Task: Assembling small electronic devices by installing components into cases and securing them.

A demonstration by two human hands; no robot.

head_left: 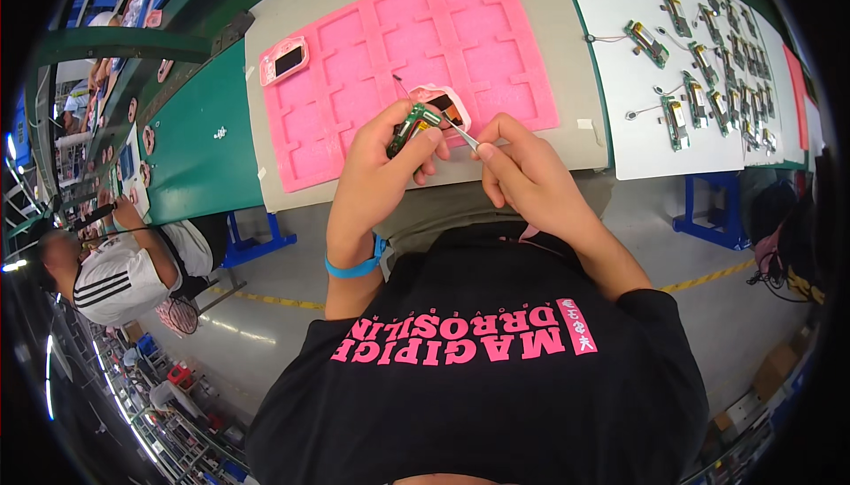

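My left hand (387, 153) pinches a green circuit board (409, 125) that has a thin wire with a dark end sticking up from it. Just beyond the board lies a pink device shell (456, 100) with a dark screen, on the near edge of the pink foam tray (341, 95). In my right hand (522, 166) are metal tweezers (461, 136), held between thumb and fingers. Their tip points at the gap between board and shell; whether it touches either I cannot tell. A blue band (357, 265) circles my left wrist.
Another pink shell with a screen (285, 62) rests on the tray's far left corner. To the right, a white sheet (651, 153) carries several circuit boards (675, 122) with wires. A person (133, 263) sits at the left beside the green bench (199, 170). Blue table legs (715, 210) stand below.
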